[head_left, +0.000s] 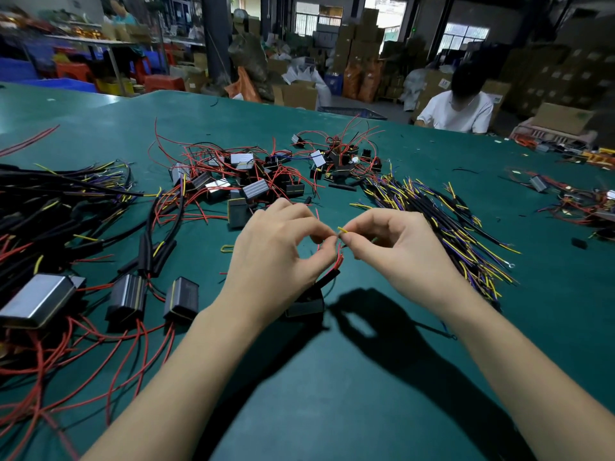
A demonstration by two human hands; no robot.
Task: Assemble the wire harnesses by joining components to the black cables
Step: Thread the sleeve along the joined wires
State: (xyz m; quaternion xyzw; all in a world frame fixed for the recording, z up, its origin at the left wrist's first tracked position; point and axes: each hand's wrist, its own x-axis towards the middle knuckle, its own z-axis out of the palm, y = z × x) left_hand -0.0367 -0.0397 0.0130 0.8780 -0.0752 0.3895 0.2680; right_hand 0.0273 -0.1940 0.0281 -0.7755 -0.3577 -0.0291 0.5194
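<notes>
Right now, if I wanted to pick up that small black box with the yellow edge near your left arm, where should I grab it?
Probably grip the black box across its two broad flat sides, coming from above. It stands upright with its top free, while red wires trail from its near end.

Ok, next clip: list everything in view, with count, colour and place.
table: one, green, fills the foreground
loose modules: many, black and silver with red wires, centre pile
joined harnesses: many, black, far left
cable bundle: many, black with yellow and purple ends, right of hands
yellow wire: one, pinched between both hands
black module: one, below the hands
seated person: one, white shirt, far right
left hand: pinching wires
right hand: pinching yellow wire
</notes>
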